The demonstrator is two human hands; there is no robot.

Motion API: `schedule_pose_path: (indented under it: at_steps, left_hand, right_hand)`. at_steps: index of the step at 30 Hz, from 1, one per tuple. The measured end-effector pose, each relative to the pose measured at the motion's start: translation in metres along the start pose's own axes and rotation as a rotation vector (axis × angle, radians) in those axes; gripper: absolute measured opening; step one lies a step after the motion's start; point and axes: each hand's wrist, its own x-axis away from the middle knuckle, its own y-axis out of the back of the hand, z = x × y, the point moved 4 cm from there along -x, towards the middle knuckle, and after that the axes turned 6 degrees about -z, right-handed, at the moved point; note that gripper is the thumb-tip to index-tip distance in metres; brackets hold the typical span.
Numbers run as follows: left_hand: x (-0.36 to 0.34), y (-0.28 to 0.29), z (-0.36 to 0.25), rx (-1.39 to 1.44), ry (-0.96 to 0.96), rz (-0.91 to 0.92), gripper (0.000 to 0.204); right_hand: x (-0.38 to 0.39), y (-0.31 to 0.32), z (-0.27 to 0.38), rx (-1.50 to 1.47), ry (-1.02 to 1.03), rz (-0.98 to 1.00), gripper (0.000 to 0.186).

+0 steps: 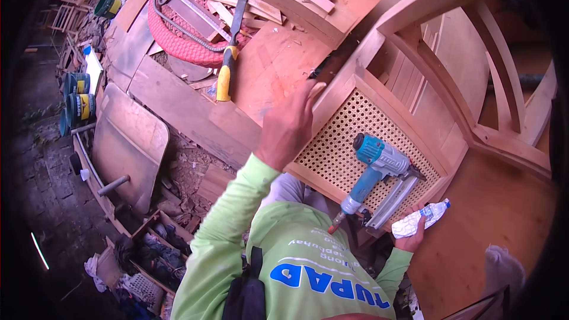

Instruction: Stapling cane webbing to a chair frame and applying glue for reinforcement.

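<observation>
A wooden chair frame (333, 102) with a woven cane panel (332, 142) lies tilted in front of me. My left hand (287, 127) is closed at the panel's left edge, its fingers curled over the wooden rail. On the cane rests a teal and silver pneumatic nail gun (379, 163), touched by neither hand. To the lower right, my right hand (410, 238) grips a small clear plastic bottle (421, 219) with white contents and a blue cap. Its fingers are partly hidden behind the bottle.
A chisel (228, 65) with a yellow and black handle lies on a board at upper left. Beside it, a red woven surface (172, 44) carries wood strips and a saw. Curved chair parts (438, 83) rise at right. Dark buckets (82, 106) stand far left.
</observation>
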Motion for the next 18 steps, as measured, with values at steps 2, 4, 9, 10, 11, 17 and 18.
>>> schedule_pose_path:
  at_steps: [2, 4, 9, 10, 11, 17, 18]
  left_hand:
    - [-0.026, -0.009, -0.003, -0.014, -0.132, 0.232, 0.014]
    - [-0.046, -0.018, 0.005, 0.017, -0.152, 0.313, 0.015]
    - [-0.080, -0.032, 0.009, 0.119, -0.250, 0.429, 0.029]
    - [-0.083, -0.032, 0.009, 0.116, -0.259, 0.428, 0.029]
    - [-0.084, -0.033, 0.004, 0.096, -0.355, 0.414, 0.020]
    - [-0.090, -0.055, 0.005, -0.105, -0.670, 0.532, 0.011]
    - [-0.090, -0.061, 0.009, -0.161, -0.657, 0.603, 0.011]
  right_hand:
    - [0.001, 0.000, -0.002, -0.007, 0.004, 0.004, 0.061]
    - [0.002, 0.005, -0.006, -0.017, 0.013, -0.002, 0.062]
    - [0.001, 0.010, -0.006, -0.020, 0.042, 0.047, 0.063]
    - [0.000, 0.008, -0.005, -0.011, 0.046, 0.049, 0.063]
    - [0.000, 0.008, -0.005, -0.001, 0.051, 0.051, 0.063]
    - [0.002, 0.011, -0.008, -0.019, 0.095, 0.104, 0.063]
    - [0.002, 0.012, -0.011, -0.020, 0.097, 0.088, 0.063]
